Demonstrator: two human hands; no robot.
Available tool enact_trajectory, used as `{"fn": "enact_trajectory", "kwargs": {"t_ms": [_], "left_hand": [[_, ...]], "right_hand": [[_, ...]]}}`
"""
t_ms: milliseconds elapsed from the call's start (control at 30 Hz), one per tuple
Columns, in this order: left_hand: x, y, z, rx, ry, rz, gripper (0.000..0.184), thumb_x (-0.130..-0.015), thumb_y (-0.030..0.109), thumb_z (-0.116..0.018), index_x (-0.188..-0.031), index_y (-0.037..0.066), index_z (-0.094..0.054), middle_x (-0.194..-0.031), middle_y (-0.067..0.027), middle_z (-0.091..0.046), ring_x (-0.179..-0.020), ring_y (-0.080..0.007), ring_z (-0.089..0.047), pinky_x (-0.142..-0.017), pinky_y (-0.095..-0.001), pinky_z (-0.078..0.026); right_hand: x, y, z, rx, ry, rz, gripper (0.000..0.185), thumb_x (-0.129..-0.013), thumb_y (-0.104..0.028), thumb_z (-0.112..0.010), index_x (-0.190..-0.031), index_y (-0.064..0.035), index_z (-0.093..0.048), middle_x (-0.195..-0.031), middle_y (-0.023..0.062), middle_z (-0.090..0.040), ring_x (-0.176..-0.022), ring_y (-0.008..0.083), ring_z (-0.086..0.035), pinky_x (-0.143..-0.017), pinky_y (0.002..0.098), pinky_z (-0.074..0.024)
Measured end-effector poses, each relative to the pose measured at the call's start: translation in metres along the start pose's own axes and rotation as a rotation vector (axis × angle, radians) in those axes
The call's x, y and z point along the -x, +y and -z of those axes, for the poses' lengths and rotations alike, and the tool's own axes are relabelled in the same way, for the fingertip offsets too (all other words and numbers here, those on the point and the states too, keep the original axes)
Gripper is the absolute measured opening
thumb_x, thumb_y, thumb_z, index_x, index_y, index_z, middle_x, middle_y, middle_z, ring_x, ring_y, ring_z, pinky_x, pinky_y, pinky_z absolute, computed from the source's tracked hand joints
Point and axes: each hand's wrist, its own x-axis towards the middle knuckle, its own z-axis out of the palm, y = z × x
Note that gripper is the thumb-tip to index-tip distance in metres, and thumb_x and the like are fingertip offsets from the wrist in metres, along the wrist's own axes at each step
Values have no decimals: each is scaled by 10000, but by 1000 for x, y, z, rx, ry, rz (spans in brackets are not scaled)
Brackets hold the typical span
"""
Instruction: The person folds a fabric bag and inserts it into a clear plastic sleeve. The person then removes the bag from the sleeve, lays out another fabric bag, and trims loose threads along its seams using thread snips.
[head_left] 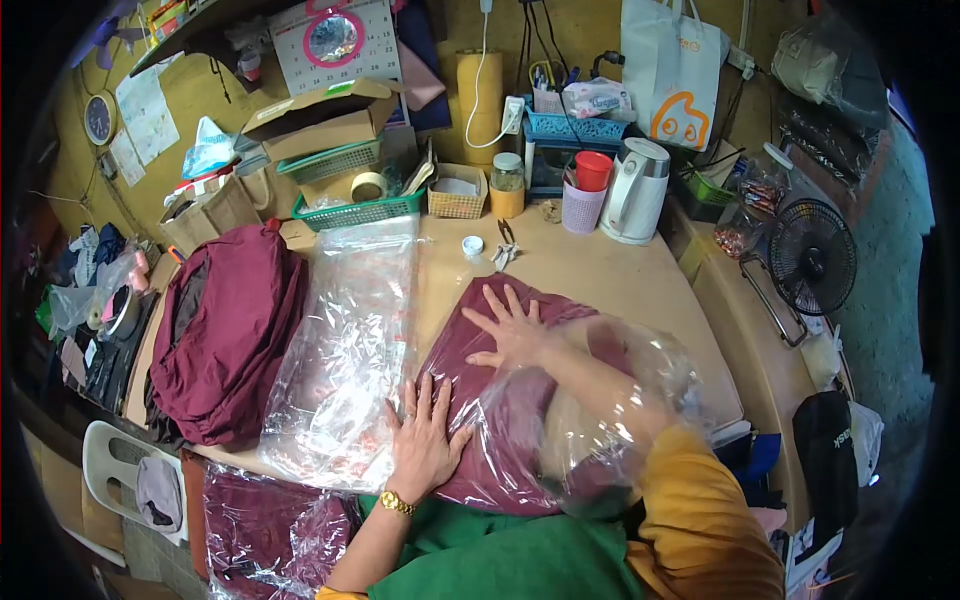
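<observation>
A maroon fabric item [490, 400] lies on the table in front of me, partly inside a clear plastic bag [590, 440]. My right hand [515, 330] rests on its upper part with the fingers spread, and the bag's puffed-out plastic surrounds that forearm. My left hand [425, 440], with a gold watch at the wrist, lies with fingers apart at the item's left edge. Beside it on the left are flat clear plastic bags [345, 350]. Neither hand grips anything.
More maroon fabric [230, 330] is heaped at the table's left. A wrapped maroon bundle [270, 520] sits below the front edge. Along the back stand a green basket [360, 212], a jar [507, 185], a purple cup [582, 207] and a white kettle [636, 190]. A black fan [812, 257] is right.
</observation>
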Motion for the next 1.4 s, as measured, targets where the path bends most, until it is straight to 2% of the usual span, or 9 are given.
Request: {"fn": "enact_trajectory", "kwargs": {"t_ms": [333, 533, 667, 800, 933, 1067, 1200, 1300, 1400], "left_hand": [[32, 41, 26, 584, -85, -445, 708, -921, 441, -601, -1507, 131, -353, -1555, -157, -331, -1467, -351, -249, -1178, -580, -144], [31, 51, 7, 483, 138, -437, 428, -915, 169, -624, -1340, 145, -579, -1450, -120, -488, -1380, -311, -424, -1167, -570, -226], [34, 83, 21, 779, -18, -843, 345, -900, 224, -623, -1209, 71, -642, -1313, -121, -589, -1298, -334, -490, -1141, -507, -299], [3, 45, 53, 442, 394, -404, 390, -878, 239, -643, -1177, -9, -602, -1196, -202, -600, -1165, -381, -547, -1058, -499, -378], [-35, -39, 34, 133, 244, 271, 389, -898, 256, -642, -1125, -51, -570, -1065, -222, -606, -1020, -416, -611, -839, -482, -505], [-44, -52, 40, 153, 25, 298, 402, -885, 312, -670, -1035, -56, -606, -948, -229, -648, -883, -429, -653, -757, -484, -529], [-49, -65, 50, 184, -156, 199, 381, -858, 357, -704, -860, -22, -672, -825, -234, -681, -846, -402, -671, -749, -479, -517], [-46, -57, 65, 501, -79, 241, 383, -886, 351, -677, -924, -30, -669, -841, -247, -683, -852, -436, -660, -754, -456, -518], [-46, -42, 72, 567, -59, 345, 415, -875, 373, -697, -928, -37, -661, -832, -265, -670, -841, -428, -662, -741, -454, -512]], "right_hand": [[-35, 25, -40, 178, 462, -127, 731, -929, -587, -486, -1513, -168, -359, -1608, 218, -163, -1456, 487, -165, -1109, 708, -140], [57, -14, -25, -22, 172, 147, 654, -948, -506, -509, -1495, -172, -380, -1606, 221, -160, -1461, 467, -173, -1077, 755, -125], [78, -37, -27, -6, 159, 248, 745, -908, -634, -496, -1524, -256, -316, -1607, 201, -175, -1469, 450, -158, -1073, 772, -72], [55, -33, -36, 32, 212, 254, 799, -894, -669, -486, -1535, -233, -292, -1588, 217, -209, -1455, 460, -189, -1065, 777, -90], [75, -26, -35, 32, 235, 334, 837, -909, -615, -509, -1557, -176, -213, -1577, 269, -186, -1443, 476, -218, -1050, 777, -143], [120, -20, -3, 82, -57, 337, 848, -910, -530, -562, -1568, -169, -167, -1607, 236, -100, -1460, 463, -176, -1111, 705, -156], [190, 26, 18, 99, -132, 363, 609, -917, -385, -562, -1447, -106, -448, -1487, 270, -384, -1428, 384, -310, -1136, 588, -241], [236, 52, 44, -167, -366, 245, 481, -932, -356, -542, -1338, -99, -571, -1433, 228, -472, -1380, 344, -395, -1128, 558, -266], [271, 19, 61, -1126, -44, 190, 318, -898, -317, -625, -1126, -106, -695, -1297, 118, -603, -1226, 351, -545, -1084, 522, -359]]}}
